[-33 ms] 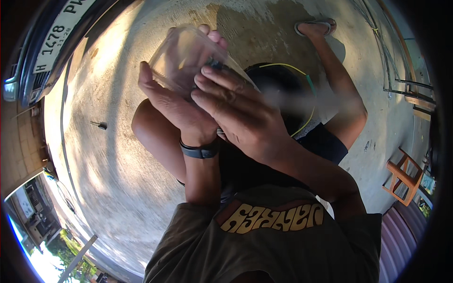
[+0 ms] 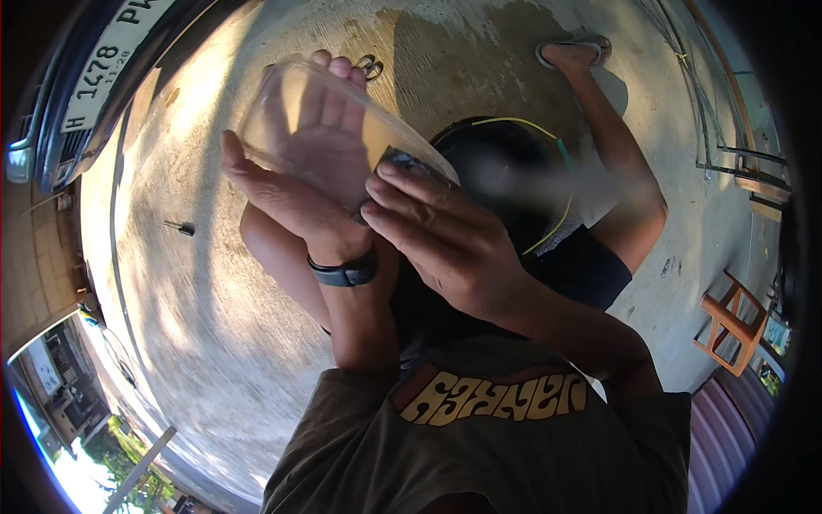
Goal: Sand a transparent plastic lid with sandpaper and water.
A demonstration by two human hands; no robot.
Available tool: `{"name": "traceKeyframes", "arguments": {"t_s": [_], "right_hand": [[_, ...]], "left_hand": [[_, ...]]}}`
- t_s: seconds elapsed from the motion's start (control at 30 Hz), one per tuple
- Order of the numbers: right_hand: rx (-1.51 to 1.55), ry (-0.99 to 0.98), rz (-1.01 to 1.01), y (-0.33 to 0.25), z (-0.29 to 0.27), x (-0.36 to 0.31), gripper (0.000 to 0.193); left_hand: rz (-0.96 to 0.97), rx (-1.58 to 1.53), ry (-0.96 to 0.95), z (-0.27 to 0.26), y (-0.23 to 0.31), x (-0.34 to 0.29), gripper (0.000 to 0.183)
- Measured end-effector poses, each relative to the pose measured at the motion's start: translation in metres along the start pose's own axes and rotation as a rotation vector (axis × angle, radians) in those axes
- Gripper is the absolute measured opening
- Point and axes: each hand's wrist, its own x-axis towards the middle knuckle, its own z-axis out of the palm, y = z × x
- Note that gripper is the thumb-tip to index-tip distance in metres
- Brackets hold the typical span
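Observation:
A clear, see-through plastic container [image 2: 282, 103] is tilted in front of me. My left hand [image 2: 321, 171] supports it from beneath, thumb at its left edge; the palm and fingers show through the plastic. My right hand [image 2: 437, 227] presses a thin dark piece [image 2: 402, 157] against the container's near right side, fingers bent and together. What that dark piece is made of I cannot make out. Beyond my right hand sits a round black tub [image 2: 479, 158], with a yellow tube [image 2: 518, 123] curving along its edge and a green section on the tube.
Two dark loops, like scissor handles [image 2: 371, 67], lie on the concrete floor [image 2: 214, 308] past my left fingers. A small dark object with a thin tip [image 2: 180, 227] rests at left. A vehicle's bumper [image 2: 43, 111] is at upper left, a brown stool [image 2: 732, 321] at right.
The container and my left hand have moved left and slightly down. My right hand has shifted down, showing more of the dark piece. The dark loops on the floor have come into view.

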Motion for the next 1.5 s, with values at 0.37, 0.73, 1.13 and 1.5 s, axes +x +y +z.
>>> {"name": "traceKeyframes", "arguments": {"t_s": [0.37, 0.73, 1.13, 1.5], "right_hand": [[0.026, -0.086, -0.001, 0.014, 0.000, -0.017, 0.029], [-0.156, 0.163, 0.113, 0.064, -0.016, 0.032, 0.026], [-0.014, 0.293, 0.124, 0.039, -0.009, -0.014, 0.025], [0.029, 0.300, 0.020, 0.046, -0.015, -0.036, 0.024]], "left_hand": [[0.122, 0.091, 0.035, 0.002, -0.014, -0.002, 0.080], [-0.284, 0.224, -0.090, 0.006, -0.078, 0.017, 0.078], [-0.218, 0.296, -0.099, 0.035, -0.069, 0.021, 0.077], [-0.246, 0.330, -0.174, 0.056, -0.076, 0.019, 0.078]]}}
